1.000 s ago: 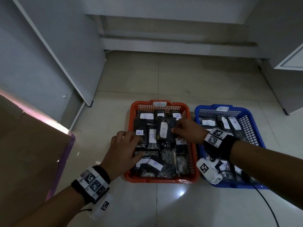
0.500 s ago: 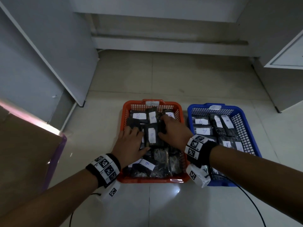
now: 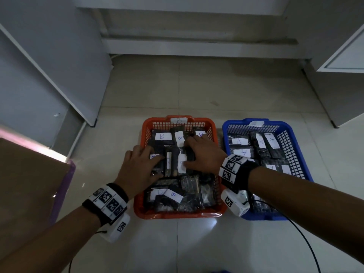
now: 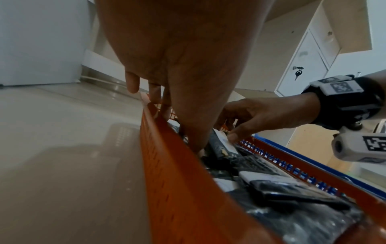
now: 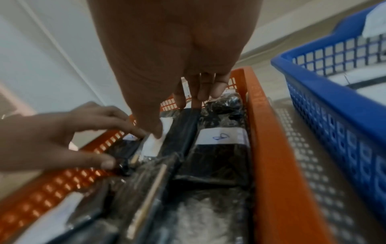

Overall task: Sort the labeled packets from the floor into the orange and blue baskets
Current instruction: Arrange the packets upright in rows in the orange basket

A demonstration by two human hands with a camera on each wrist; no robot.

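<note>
**Both hands down in the orange basket**

Two baskets side by side on the tiled floor: orange basket on the left, blue basket on the right, just beside each other. Orange one packed with dark packets wearing white "B" labels; blue one holding dark packets marked "A". A paper tag on the far rim of each.

Left hand in over the left rim of the orange basket, fingers spread and lying across the packets at the left middle, thumb tip down on a dark packet edge. Pressing or gripping? Cannot tell.

Right hand reaching in from the right, palm down over the centre of the same basket. Fingers straight and close together, pointing to the far end, tips on a dark packet. Thumb planted on the white label of the middle packet, which lies between the two hands with the thumb alone touching its label.

Marker bands and small white cameras strapped on both wrists. Grey cabinet panels left and right, brown cardboard at the near left.
</note>
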